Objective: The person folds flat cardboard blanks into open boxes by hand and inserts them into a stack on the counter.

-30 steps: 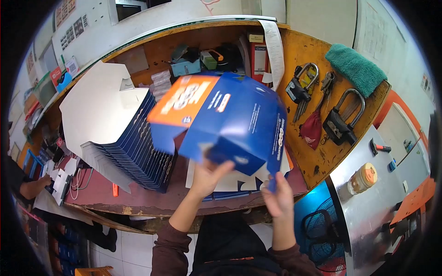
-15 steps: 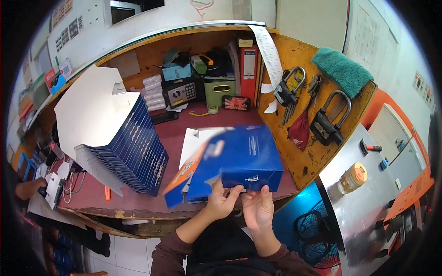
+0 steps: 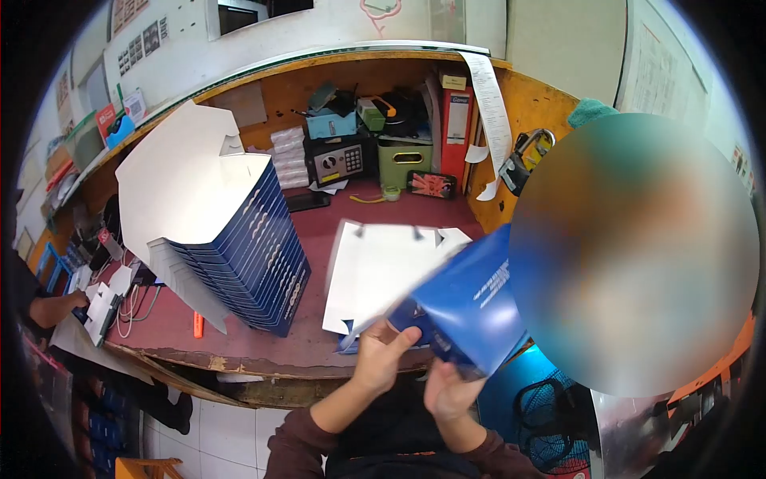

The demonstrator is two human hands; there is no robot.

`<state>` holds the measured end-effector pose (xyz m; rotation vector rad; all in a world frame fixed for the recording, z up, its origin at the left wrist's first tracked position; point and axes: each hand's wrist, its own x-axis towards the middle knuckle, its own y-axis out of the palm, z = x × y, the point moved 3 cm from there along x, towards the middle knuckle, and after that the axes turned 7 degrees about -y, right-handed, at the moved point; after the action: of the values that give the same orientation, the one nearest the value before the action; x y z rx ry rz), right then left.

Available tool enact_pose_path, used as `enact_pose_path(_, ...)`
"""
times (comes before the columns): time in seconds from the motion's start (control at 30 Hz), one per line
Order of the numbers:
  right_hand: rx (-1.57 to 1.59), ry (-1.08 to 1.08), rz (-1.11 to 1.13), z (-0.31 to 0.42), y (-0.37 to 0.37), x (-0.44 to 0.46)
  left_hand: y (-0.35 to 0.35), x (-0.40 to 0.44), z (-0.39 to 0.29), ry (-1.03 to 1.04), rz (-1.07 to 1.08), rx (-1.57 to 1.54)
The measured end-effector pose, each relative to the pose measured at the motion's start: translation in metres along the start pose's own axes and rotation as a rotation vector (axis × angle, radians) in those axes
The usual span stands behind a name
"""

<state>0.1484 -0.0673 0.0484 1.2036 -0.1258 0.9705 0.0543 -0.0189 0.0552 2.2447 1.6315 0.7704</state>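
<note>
Between my two hands is a blue printed cardboard box [image 3: 471,303], tilted to the right and partly smeared by motion. My left hand [image 3: 381,355] grips its near left edge, thumb on top. My right hand [image 3: 451,393] pinches its lower edge. Under and behind the box, flat white cardboard pieces [image 3: 375,267] lie on the dark red desk [image 3: 319,227]. To the left stands a tall stack of nested blue boxes [image 3: 255,255] with white flaps spread out. A large round blur covers the right side of the view, and the box's right end is hidden there.
Along the desk's back are a small safe [image 3: 339,162], a green bin [image 3: 404,168], a red binder [image 3: 456,132] and a phone [image 3: 432,184]. An orange marker [image 3: 199,325] lies near the front edge. A padlock [image 3: 523,160] hangs right. Another person's hand [image 3: 64,307] is at far left.
The box has swung right and tilted in my hands, uncovering more of the white cardboard. The view has shifted, and a round blur now covers the right side.
</note>
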Motion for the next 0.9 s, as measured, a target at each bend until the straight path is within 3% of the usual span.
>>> enact_pose_path(0.03,-0.018,0.083,0.030,-0.008,0.001,-0.011,-0.001,-0.001,-0.001,0.002,-0.003,0.004)
enact_pose_path(0.1,-0.037,0.166,0.062,-0.025,-0.014,-0.021,0.005,-0.004,-0.003,-0.262,0.001,-0.268)
enact_pose_path(0.13,-0.257,0.143,0.240,-0.033,-0.025,-0.019,0.004,-0.004,-0.009,-0.261,-0.001,-0.270)
enact_pose_path(0.17,-0.476,0.118,0.417,-0.036,-0.031,-0.017,-0.002,-0.004,-0.013,-0.385,-0.046,-0.337)
enact_pose_path(0.2,-0.778,-0.210,0.709,-0.030,-0.022,-0.011,-0.009,-0.004,-0.018,-0.508,-0.090,-0.402)
enact_pose_path(0.23,-0.779,-0.208,0.708,-0.034,-0.041,-0.011,-0.020,0.001,-0.019,-0.595,-0.112,-0.319)
enact_pose_path(0.33,0.303,0.758,-0.075,-0.078,-0.152,-0.012,-0.067,0.015,-0.022,-0.631,0.043,-0.283)
enact_pose_path(0.37,0.202,0.749,-0.164,-0.068,-0.172,0.004,-0.076,0.018,-0.031,-0.630,0.047,-0.280)
enact_pose_path(0.43,0.099,0.740,-0.250,-0.040,-0.163,0.025,-0.087,0.022,-0.045,-0.495,0.154,0.200)
enact_pose_path(0.47,0.052,0.643,-0.033,-0.010,-0.127,0.042,-0.088,0.024,-0.045,-0.492,0.154,0.200)
enact_pose_path(0.5,0.003,0.540,0.182,0.008,-0.101,0.054,-0.089,0.027,-0.047,-0.359,0.128,0.207)
enact_pose_path(0.53,0.003,0.541,0.184,0.009,-0.096,0.058,-0.090,0.029,-0.051,-0.226,0.100,0.212)
enact_pose_path(0.57,-0.031,0.587,0.205,0.008,-0.092,0.058,-0.074,0.031,-0.057,-0.142,0.280,-0.199)
enact_pose_path(0.6,-0.064,0.632,0.227,0.009,-0.077,0.061,-0.072,0.031,-0.052,-0.138,0.280,-0.200)
enact_pose_path(0.63,-0.034,0.577,0.110,0.011,-0.060,0.060,-0.065,0.027,-0.041,-0.295,0.518,-0.197)
enact_pose_path(0.67,-0.028,0.578,0.114,0.005,-0.057,0.054,-0.057,0.018,-0.031,-0.373,0.629,-0.193)
enact_pose_path(0.7,-0.162,0.444,0.108,0.002,-0.058,0.048,-0.048,0.008,-0.021,-0.449,0.738,-0.179)
enact_pose_path(0.73,-0.281,0.318,0.112,-0.002,-0.057,0.040,-0.036,-0.004,-0.009,-0.432,0.704,-0.222)
enact_pose_path(0.83,-0.172,0.002,-0.042,-0.009,-0.047,0.029,-0.018,-0.025,-0.002,-0.742,0.627,-0.992)
enact_pose_path(0.9,0.188,0.333,0.094,-0.035,-0.074,0.028,-0.014,-0.011,0.010,-0.561,0.772,-1.062)
